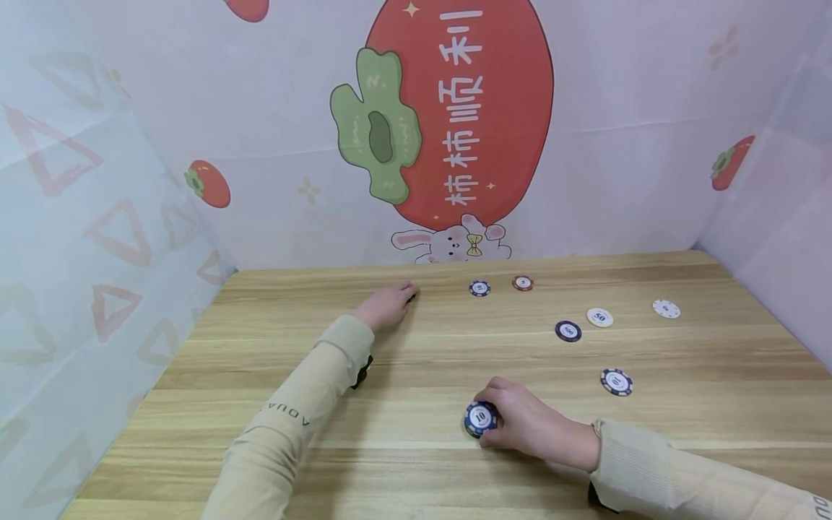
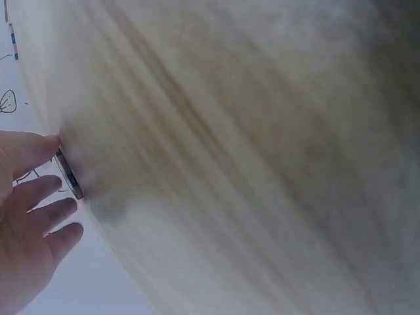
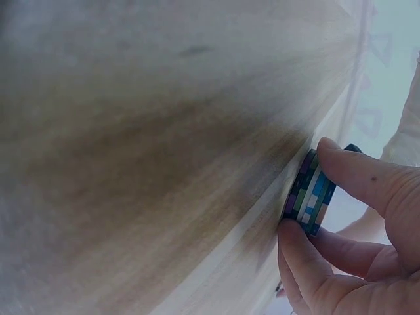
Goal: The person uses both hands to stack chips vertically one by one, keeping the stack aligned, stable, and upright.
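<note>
Near the front of the table, my right hand (image 1: 529, 422) grips the sides of a short stack of poker chips (image 1: 479, 417) with thumb and fingers. A blue chip marked 10 is on top of it. In the right wrist view the stack's edges (image 3: 310, 193) show several layers in blue, white, green and purple, low over the wood. My left hand (image 1: 385, 305) reaches to the far side of the table and pinches a single dark-edged poker chip (image 2: 69, 174) between thumb and fingers. The chip's face is hidden.
Loose poker chips lie to the right: a blue one (image 1: 479, 289), a red one (image 1: 523, 282), a dark 500 (image 1: 568, 331), a white 50 (image 1: 599, 317), another white one (image 1: 666, 308) and a blue 10 (image 1: 616, 382). A printed backdrop (image 1: 273, 217) borders the wooden table (image 1: 416, 477).
</note>
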Motion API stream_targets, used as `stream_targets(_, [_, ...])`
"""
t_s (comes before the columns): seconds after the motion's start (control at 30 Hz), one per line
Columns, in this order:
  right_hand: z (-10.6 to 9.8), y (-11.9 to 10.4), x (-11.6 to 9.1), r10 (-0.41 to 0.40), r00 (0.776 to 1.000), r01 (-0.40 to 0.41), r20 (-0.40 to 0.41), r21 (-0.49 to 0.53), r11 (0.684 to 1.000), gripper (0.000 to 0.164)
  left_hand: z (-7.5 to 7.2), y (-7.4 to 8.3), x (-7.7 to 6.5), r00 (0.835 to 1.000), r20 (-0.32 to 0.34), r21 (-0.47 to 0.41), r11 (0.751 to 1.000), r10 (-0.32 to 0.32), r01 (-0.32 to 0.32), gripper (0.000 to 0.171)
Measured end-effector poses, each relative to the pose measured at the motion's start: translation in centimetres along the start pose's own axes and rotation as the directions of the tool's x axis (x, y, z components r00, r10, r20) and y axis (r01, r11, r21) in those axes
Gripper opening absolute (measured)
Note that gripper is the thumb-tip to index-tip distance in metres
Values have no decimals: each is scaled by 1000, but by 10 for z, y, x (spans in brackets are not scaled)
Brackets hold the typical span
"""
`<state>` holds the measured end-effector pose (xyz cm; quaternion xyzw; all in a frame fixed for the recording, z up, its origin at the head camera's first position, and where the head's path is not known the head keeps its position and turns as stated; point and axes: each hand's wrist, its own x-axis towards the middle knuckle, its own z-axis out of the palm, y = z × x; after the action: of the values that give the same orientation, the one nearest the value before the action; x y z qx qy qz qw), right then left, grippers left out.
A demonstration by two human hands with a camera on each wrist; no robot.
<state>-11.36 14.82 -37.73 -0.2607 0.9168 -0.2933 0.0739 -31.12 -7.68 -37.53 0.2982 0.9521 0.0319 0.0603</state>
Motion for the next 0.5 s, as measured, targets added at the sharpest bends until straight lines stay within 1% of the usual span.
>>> stream_targets(0.13, [0, 0, 0, 11, 1000, -11, 7, 12, 1000, 42, 0, 0, 0, 1000, 11, -6, 1000, -11, 11, 40])
stream_targets(0.23, [0, 0, 0, 11, 1000, -11, 7, 13, 1000, 42, -1, 0, 0, 1000, -15, -28, 1000, 4, -5, 35])
stream_targets(0.33, [-1, 1, 0, 7, 1000, -7, 5, 11, 1000, 42, -2, 0, 0, 999, -44, -31, 999, 27, -29, 29])
stream_targets(0.43, [-1, 1, 0, 2, 1000, -2, 5, 10, 1000, 42, -3, 1, -1, 997, -63, -31, 999, 38, -40, 25])
stream_targets(0.5, [0, 1, 0, 5, 1000, -6, 6, 12, 1000, 42, -4, 1, -1, 997, -67, -31, 999, 33, -35, 22])
